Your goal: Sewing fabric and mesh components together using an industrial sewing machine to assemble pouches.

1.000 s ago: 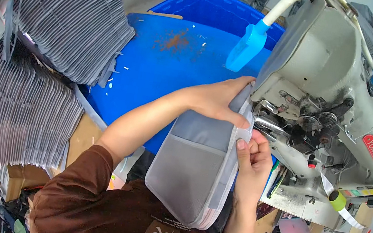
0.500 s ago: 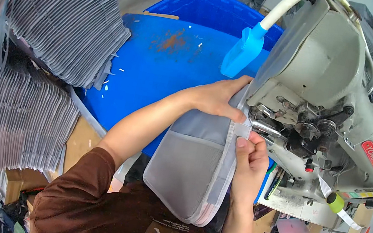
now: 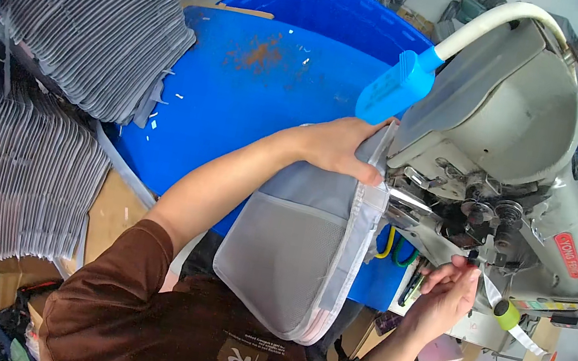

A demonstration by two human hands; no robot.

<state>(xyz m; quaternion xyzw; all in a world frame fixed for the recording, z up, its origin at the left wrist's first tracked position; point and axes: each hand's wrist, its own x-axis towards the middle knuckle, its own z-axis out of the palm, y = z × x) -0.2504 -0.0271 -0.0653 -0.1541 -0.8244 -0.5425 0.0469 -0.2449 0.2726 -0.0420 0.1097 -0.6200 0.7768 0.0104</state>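
Note:
A grey fabric bag panel [image 3: 278,247] with a mesh pocket and pale edge binding hangs in front of me. My left hand [image 3: 346,148] grips its upper edge, thumb on the near side and fingers behind, close to the metal arm of a grey sewing machine [image 3: 491,115]. My right hand [image 3: 446,295] is off the panel, at the lower front of the machine. Its fingers are curled, their tips at a small dark part beside a white tape [image 3: 491,291]; whatever they pinch is too small to make out. This tape runs through a green roller [image 3: 506,315].
Tall stacks of similar grey panels [image 3: 94,18] stand on the left. Behind the blue tabletop [image 3: 241,104], littered with scraps, is a blue crate [image 3: 325,7]. A blue lamp [image 3: 398,84] on a white hose hangs beside the machine. Scissors with yellow handles [image 3: 387,243] lie below it.
My right hand has let go of the panel's bound edge and moved right, to the front of the machine near the tape. My left hand keeps its hold on the panel.

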